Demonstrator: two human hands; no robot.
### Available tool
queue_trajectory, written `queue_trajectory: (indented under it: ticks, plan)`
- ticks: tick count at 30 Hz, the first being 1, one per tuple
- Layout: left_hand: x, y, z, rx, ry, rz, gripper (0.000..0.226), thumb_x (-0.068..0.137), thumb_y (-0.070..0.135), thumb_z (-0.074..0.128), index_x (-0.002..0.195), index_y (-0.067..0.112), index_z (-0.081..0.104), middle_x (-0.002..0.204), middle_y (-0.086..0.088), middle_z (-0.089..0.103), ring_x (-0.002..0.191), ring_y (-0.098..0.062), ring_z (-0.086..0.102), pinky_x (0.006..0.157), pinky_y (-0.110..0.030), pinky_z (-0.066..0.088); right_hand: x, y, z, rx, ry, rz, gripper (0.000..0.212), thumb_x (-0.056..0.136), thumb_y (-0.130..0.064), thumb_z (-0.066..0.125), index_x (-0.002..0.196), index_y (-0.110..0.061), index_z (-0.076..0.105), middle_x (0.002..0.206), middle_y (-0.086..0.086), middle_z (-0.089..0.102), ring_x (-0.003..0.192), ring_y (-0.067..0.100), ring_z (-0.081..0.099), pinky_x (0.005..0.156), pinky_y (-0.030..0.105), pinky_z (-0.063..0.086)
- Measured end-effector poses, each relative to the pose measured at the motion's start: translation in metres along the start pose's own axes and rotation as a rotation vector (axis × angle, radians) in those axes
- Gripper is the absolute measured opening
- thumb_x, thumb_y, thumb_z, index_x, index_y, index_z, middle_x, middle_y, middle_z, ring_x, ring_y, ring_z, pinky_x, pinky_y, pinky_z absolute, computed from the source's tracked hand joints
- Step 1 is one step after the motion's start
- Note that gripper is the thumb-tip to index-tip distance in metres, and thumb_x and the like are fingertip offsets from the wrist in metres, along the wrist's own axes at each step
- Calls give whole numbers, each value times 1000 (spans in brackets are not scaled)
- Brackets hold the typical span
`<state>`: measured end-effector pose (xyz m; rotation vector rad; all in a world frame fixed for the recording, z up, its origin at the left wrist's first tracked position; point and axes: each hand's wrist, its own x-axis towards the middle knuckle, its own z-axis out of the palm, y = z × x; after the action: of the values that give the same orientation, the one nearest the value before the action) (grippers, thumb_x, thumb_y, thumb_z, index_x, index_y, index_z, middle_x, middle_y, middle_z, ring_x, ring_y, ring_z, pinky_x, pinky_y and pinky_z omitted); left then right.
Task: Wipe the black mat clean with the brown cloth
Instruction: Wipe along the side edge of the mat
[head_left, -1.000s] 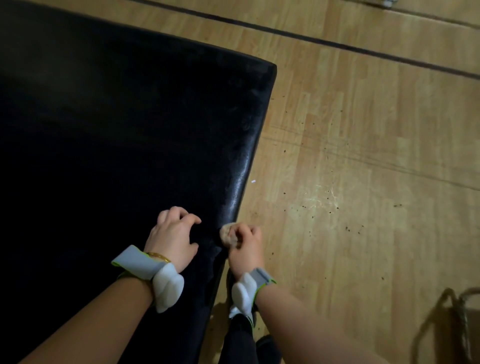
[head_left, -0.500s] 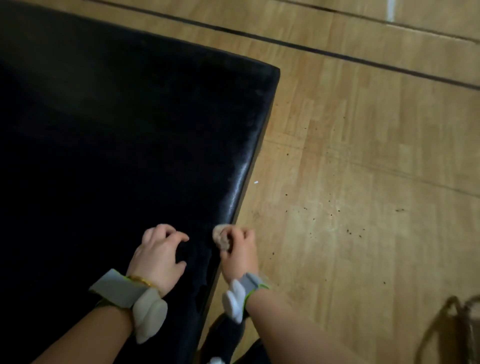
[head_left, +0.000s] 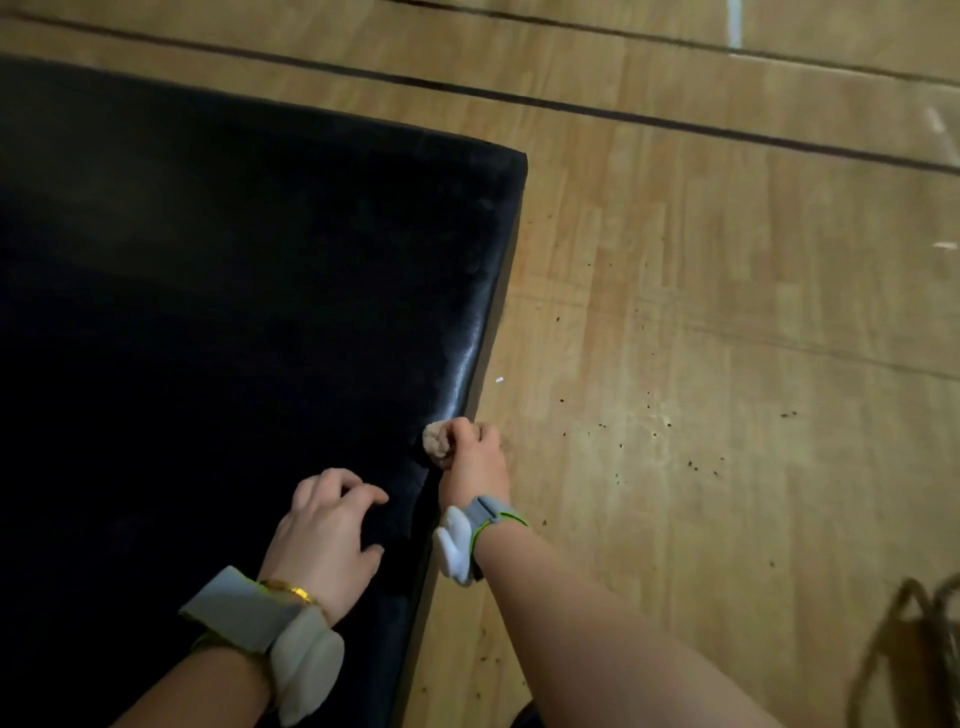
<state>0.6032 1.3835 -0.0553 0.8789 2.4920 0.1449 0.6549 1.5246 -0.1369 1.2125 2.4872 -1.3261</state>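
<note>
The black mat (head_left: 234, 322) fills the left half of the view, its glossy right edge running down toward me. My right hand (head_left: 474, 457) grips the bunched brown cloth (head_left: 436, 445) and holds it against that right edge. My left hand (head_left: 327, 535) rests on the mat's top just left of the edge, fingers bent with the tips on the surface, holding nothing. Both wrists carry white and grey bands.
A wooden floor (head_left: 727, 364) lies to the right of the mat, speckled with dark crumbs (head_left: 696, 462). A black line (head_left: 623, 111) crosses the floor at the back. A brown strap-like thing (head_left: 914, 649) sits at the bottom right corner.
Both hands sit a little lower and farther right in the view than a second ago. The cloth stays at the mat's right edge. The view has tilted up, showing more floor at the back.
</note>
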Motion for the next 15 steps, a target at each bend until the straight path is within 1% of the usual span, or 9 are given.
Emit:
queue_trajectory:
  ticks: [1, 3, 7, 10, 12, 14, 15]
  plan:
    - [2, 0, -1, 1, -5, 0, 47, 86, 31, 63, 130, 33, 46, 129, 11, 33, 126, -11, 24, 104, -26, 33, 2, 0, 1, -12, -2, 6, 39, 76, 8, 39, 104, -18, 49, 117, 6, 38, 95, 30, 49, 75, 32, 40]
    - [5, -1, -1, 4, 1, 5, 47, 86, 31, 63, 129, 33, 47, 129, 10, 34, 126, -12, 25, 104, -27, 33, 4, 0, 3, -23, 6, 7, 39, 77, 8, 38, 105, -19, 49, 116, 6, 38, 92, 28, 49, 72, 30, 36]
    - [10, -6, -2, 4, 9, 23, 47, 84, 29, 65, 128, 32, 50, 128, 9, 36, 126, -14, 26, 104, -29, 34, 9, 1, 7, -35, 20, 40, 35, 81, 4, 39, 106, -18, 52, 114, 8, 39, 93, 32, 52, 74, 29, 38]
    - [8, -11, 0, 19, 0, 51, 47, 84, 30, 65, 128, 32, 49, 126, 9, 36, 126, -14, 26, 103, -29, 34, 6, 0, 9, -32, 56, 29, 38, 80, 6, 41, 108, -17, 54, 115, 6, 39, 89, 29, 49, 73, 27, 35]
    - [6, -15, 1, 35, -13, 80, 47, 85, 31, 64, 128, 32, 48, 127, 10, 35, 126, -14, 26, 103, -28, 35, -6, 5, 11, 4, 70, 12, 38, 79, 7, 42, 109, -14, 55, 112, 4, 39, 89, 26, 47, 75, 26, 37]
    - [4, -18, 3, 44, -25, 120, 46, 85, 31, 64, 128, 33, 48, 126, 10, 35, 125, -13, 27, 101, -27, 35, -31, 18, 21, 69, 60, -11, 32, 78, 9, 45, 104, -8, 57, 106, 4, 39, 92, 30, 52, 82, 28, 42]
    - [4, -18, 4, 39, -26, 124, 46, 84, 31, 64, 128, 32, 49, 126, 10, 35, 124, -13, 27, 101, -27, 34, -46, 26, 27, 85, 30, -31, 29, 79, 8, 48, 102, -7, 58, 103, 5, 39, 93, 31, 53, 83, 24, 41]
